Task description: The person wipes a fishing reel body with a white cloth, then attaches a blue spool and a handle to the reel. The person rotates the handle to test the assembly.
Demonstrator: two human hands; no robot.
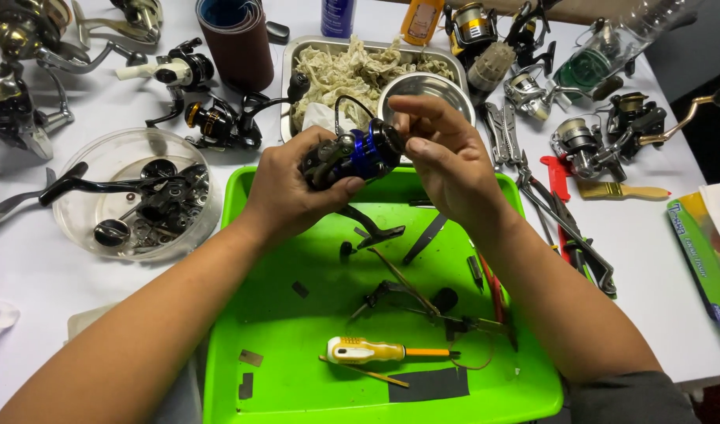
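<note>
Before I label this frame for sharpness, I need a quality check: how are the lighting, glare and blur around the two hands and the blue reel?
Head view: light is even and bright, shadows soft; the blue and black fishing reel held by the left hand and right hand is fairly sharp; the round steel bowl shows mild glare; the white table looks near overexposed; edges bend slightly from the wide lens.

White table (658, 267) is packed. Bright green tray (297, 345) sits front and center; left of it a clear round dish (195, 228) of parts, behind it a metal pan (291, 78) of rags, right of it pliers (564, 228), fishing reels (587, 145) and a paintbrush (623, 190).
</note>
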